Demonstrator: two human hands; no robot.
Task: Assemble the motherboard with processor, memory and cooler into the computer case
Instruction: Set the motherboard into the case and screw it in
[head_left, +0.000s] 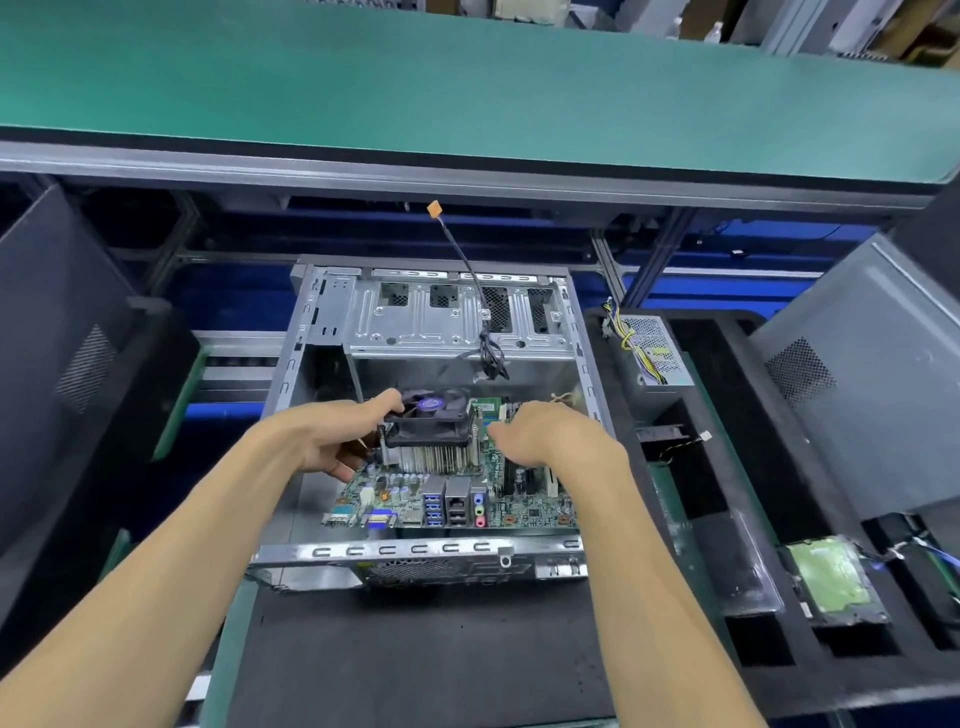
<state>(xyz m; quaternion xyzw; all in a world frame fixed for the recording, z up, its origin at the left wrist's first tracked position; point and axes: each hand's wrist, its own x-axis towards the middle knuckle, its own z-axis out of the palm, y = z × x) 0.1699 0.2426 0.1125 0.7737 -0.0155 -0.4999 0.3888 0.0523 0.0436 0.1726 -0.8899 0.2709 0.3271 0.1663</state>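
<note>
Board (457, 499) is inside the open case (431, 317), cooler (434, 421) already mounted on it, memory looks fitted at the far right edge but mostly hidden by the hand. Port block (452, 506) faces the near wall of the case. Left hand (337, 441) grips the cooler, thumb hooked over the fan's far-left corner, fingers curled under at the board's left edge. Right hand (540, 436) lies on the board's far-right part, knuckles up; fingertips hidden, so can't tell whether it's pinching the board edge or just pressing on it. Step in hand, as I read it: seating the board in the case, not yet fixed. Can't tell if it's flat on the standoffs or tilted. Next move needs the ports lined up with the near-wall cutouts and the board holes over the standoffs before letting go. Watch the black cable (485, 343) hanging from the drive cage (441, 322) at the far side, loose end dangles just beyond the fan and could get trapped under the board. PSU (652, 353) sits outside the case to the right, drive (831, 582) in the near-right foam tray (717, 519).
</note>
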